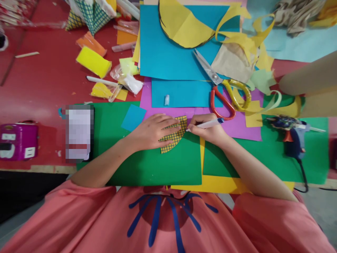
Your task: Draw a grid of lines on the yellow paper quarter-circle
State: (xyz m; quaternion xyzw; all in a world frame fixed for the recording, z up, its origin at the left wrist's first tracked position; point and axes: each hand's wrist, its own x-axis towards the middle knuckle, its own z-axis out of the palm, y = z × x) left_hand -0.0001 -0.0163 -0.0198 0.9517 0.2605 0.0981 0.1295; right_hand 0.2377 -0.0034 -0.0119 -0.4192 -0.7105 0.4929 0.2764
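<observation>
My left hand (155, 131) lies flat, fingers stretched out, over a yellow checked piece (180, 131) with a curved edge. Part of that piece is hidden under the fingers. It rests on a green sheet (152, 168). In my right hand (207, 130) is a white marker (209, 123) with a blue end, pinched between the fingers. The marker's tip is close to the right edge of the checked piece; whether it touches cannot be made out. Above the hands, a small translucent cap (167, 100) lies on a blue strip (186, 93).
Scissors (216, 79) with red and yellow handles lie open beyond my right hand. Farther back is a yellow half-round sheet (186, 26). A glue gun (293, 140) lies at right, a phone (80, 133) and a purple case (18, 140) at left. Yellow scraps (244, 42) clutter the back right.
</observation>
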